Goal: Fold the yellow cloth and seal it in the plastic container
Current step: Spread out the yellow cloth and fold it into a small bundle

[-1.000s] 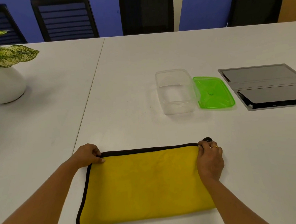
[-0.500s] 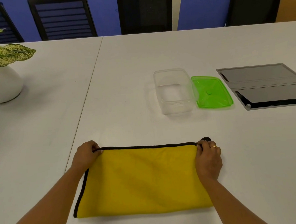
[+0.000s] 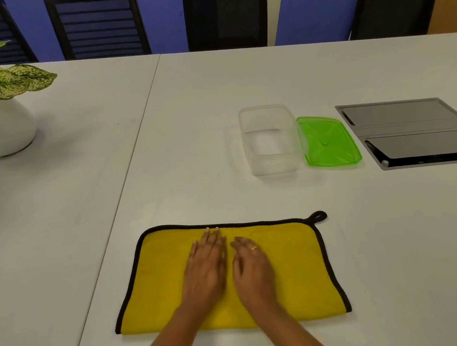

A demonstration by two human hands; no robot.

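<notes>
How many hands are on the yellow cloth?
2. The left hand lies flat on the middle of the yellow cloth; the right hand rests right beside it, fingers slightly bent.

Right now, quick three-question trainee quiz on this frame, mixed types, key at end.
1. Short answer: seen from the camera, on which side of the clear container does the green lid lie?
2. True or false: the yellow cloth is already inside the container.
3. Pick one: the left hand and right hand are A) resting on the cloth's middle, B) pinching its far corners, C) lifting the lid.
Key: 1 right; 2 false; 3 A.
</notes>
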